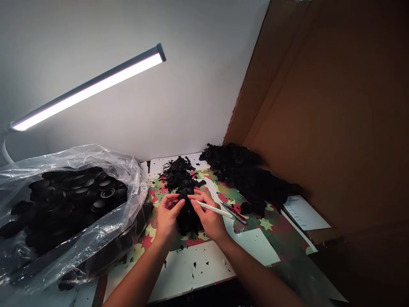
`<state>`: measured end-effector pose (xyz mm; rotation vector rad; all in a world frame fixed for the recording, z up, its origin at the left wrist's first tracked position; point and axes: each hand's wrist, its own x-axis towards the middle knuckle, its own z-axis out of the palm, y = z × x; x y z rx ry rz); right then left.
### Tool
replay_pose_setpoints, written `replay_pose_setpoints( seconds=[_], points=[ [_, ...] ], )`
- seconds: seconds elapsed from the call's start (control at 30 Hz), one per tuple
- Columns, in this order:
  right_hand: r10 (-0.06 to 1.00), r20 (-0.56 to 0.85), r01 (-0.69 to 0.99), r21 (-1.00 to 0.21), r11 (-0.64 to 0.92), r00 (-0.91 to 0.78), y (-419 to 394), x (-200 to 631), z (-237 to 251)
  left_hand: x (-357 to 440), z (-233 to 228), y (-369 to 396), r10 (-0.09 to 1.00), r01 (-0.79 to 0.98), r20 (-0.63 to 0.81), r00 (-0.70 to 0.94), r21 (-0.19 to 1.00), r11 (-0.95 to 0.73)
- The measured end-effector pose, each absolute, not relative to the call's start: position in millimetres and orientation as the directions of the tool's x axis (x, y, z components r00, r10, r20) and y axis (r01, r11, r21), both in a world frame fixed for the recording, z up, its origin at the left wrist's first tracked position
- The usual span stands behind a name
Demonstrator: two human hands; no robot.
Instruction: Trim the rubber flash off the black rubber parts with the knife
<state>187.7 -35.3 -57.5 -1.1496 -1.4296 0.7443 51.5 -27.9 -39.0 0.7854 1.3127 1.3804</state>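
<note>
My right hand (209, 215) is closed around a slim white pen-like tool (219, 209), whose back end sticks out to the right; its tip is lost against dark material. Opposite it, my left hand (168, 215) is closed, thumb and fingers pinching a small black part (185, 194) between the two hands. The part's exact outline blends into the black pieces behind and below it. Under the hands lies a dark heap of black pieces (187, 221), and just beyond them rises a pile of black scraps (178, 170).
At left, a clear plastic bag (136, 187) holds many round black ribbed parts (79, 187). A larger black scrap heap (252, 179) lies against the cardboard wall (319, 128). Red-handled tweezers or a similar tool (236, 213) rest on the camouflage-patterned sheet (255, 224). A lamp (89, 91) hangs above.
</note>
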Motion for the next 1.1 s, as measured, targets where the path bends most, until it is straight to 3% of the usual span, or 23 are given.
replay_pose_setpoints(
  seconds=[0.23, 0.4, 0.57, 0.67, 0.73, 0.9, 1.0, 1.1],
  points=[
    [0.859, 0.511, 0.487, -0.756, 0.438, 0.022, -37, 184, -58, 54, -45, -27, 0.956, -0.198, -0.108, -0.274, 0.979, 0.054],
    [0.816, 0.571, 0.617, -0.612, 0.495, -0.089, -39, 179, -55, 47, -41, -25, 0.973, -0.287, -0.181, -0.146, 0.949, 0.133],
    [0.817, 0.576, 0.741, -0.553, 0.381, 0.009, -16, 196, -66, 36, -33, -32, 0.974, -0.341, -0.227, 0.026, 0.914, 0.222],
    [0.807, 0.581, 0.764, -0.566, 0.309, 0.104, -1, 219, -68, 25, -31, -34, 0.97, -0.298, -0.243, 0.014, 0.925, 0.236],
    [0.81, 0.574, 0.731, -0.603, 0.32, 0.118, 4, 231, -67, 15, -33, -32, 0.965, -0.195, -0.262, -0.032, 0.948, 0.251],
    [0.899, 0.433, 0.472, -0.806, 0.355, 0.062, -3, 230, -59, 1, -43, -20, 0.984, 0.264, -0.171, -0.05, 0.948, 0.178],
    [0.918, 0.392, 0.373, -0.862, 0.343, 0.062, -11, 219, -52, 4, -45, -17, 0.997, 0.484, -0.073, -0.02, 0.872, 0.073],
    [0.908, 0.416, 0.39, -0.846, 0.362, 0.059, -18, 216, -45, 12, -46, -16, 0.994, 0.672, 0.103, -0.033, 0.738, -0.054]
  ],
)
